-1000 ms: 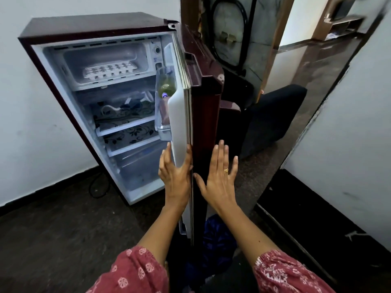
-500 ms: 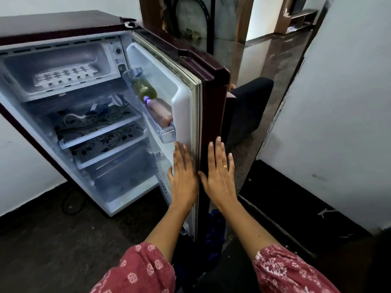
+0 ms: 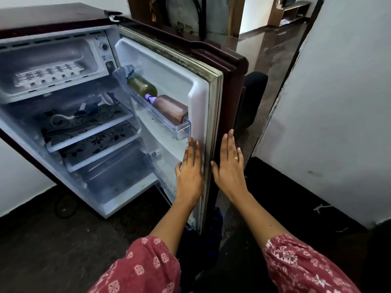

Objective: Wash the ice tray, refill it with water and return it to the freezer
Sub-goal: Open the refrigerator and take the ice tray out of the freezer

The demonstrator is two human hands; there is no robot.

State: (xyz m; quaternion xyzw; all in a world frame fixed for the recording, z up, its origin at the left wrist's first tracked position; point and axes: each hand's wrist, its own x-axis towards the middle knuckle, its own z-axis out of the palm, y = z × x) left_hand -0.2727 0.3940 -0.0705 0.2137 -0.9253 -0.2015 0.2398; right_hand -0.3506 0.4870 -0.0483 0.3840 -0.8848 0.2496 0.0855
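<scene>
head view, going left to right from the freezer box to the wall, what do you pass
ice tray → thermostat dial → green bottle → left hand flat on the door's inner side → door edge → right hand flat on its outer face → white wall

- No wording, brand or number is showing clearly enough to be read.
- A small sticker [image 3: 108, 58] is sitting on the fridge's inner control panel, just right of the freezer compartment [image 3: 48, 60] and just below the round dial [image 3: 104, 46]. It is showing a blue mark and lines of print too small to read.
</scene>
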